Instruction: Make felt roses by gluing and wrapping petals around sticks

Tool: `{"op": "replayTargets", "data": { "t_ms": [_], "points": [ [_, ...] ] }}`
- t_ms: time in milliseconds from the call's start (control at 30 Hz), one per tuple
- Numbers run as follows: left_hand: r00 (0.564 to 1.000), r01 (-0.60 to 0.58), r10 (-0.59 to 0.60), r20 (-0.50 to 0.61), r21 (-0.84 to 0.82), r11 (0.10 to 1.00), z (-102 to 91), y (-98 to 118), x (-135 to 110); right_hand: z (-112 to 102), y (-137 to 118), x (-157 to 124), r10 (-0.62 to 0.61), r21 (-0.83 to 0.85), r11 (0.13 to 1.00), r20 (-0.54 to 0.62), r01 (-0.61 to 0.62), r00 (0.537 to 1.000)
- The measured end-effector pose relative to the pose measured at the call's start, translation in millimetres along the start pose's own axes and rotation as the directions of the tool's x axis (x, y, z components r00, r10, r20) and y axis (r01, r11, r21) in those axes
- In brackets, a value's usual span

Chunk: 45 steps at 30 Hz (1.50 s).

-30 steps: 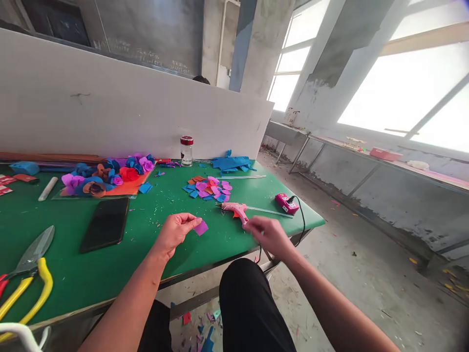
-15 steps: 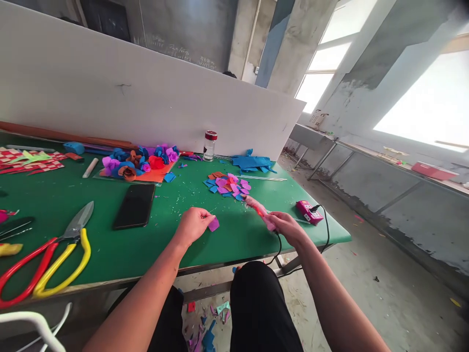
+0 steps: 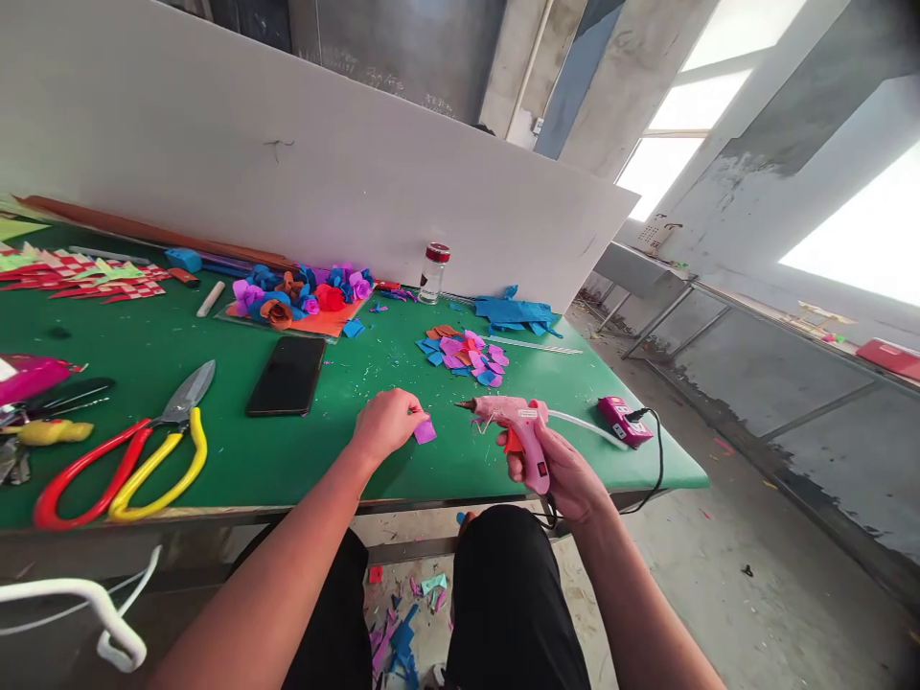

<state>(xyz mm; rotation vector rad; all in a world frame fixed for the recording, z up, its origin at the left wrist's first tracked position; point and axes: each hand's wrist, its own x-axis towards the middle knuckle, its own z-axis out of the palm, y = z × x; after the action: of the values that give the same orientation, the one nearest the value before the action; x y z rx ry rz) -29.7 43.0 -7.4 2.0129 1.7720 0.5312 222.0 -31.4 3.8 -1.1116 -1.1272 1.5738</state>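
Note:
My right hand [image 3: 564, 470] is closed round the handle of a pink hot glue gun [image 3: 528, 431]. Its nozzle points left, toward my other hand, and a glue stick sticks out of its back. In my left hand [image 3: 388, 422], thumb and fingers pinch a small purple paper piece [image 3: 425, 431] just above the green table. Beyond the gun lies a pile of cut paper petals [image 3: 467, 355] in purple, blue and brown. Finished-looking paper flowers [image 3: 287, 297] sit on an orange sheet at the back left.
Large scissors [image 3: 144, 450] with red and yellow handles and a black phone [image 3: 286, 376] lie on the left. A lidded glass jar [image 3: 433, 274] stands near the white board [image 3: 402, 182]. A magenta power socket [image 3: 624, 422] with a black cable sits at the right edge.
My right hand has turned the glue gun so that its side now faces me, nozzle pointing left. My left hand still pinches the purple paper. The whole view has shifted slightly.

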Motion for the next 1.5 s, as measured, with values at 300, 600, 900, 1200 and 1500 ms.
{"op": "replayTargets", "data": {
  "t_ms": [300, 600, 900, 1200, 1500],
  "points": [
    [1.0, 0.013, -0.013, 0.013, -0.045, 0.999, -0.5, -5, 2, 10, -15, -1, -0.025, -0.416, 0.909, -0.019, 0.015, 1.0],
    [1.0, -0.016, 0.016, 0.007, -0.013, 1.0, 2.5, -6, 4, 31, -5, -1, -0.114, -0.628, 0.771, 0.022, 0.103, 0.993],
    [1.0, -0.025, 0.025, -0.009, -0.006, 1.0, 1.9, -4, 3, 34, -1, 6, -0.206, -0.788, 0.582, 0.092, 0.198, 0.974],
    [0.999, -0.037, 0.037, -0.011, 0.001, 0.999, 2.5, -5, 2, 36, -2, 11, -0.202, -0.79, 0.569, 0.136, 0.229, 0.97],
    [1.0, -0.029, 0.029, -0.004, -0.009, 1.0, 2.0, -4, 1, 33, 0, 13, -0.204, -0.818, 0.528, 0.14, 0.23, 0.969]
  ]
}}
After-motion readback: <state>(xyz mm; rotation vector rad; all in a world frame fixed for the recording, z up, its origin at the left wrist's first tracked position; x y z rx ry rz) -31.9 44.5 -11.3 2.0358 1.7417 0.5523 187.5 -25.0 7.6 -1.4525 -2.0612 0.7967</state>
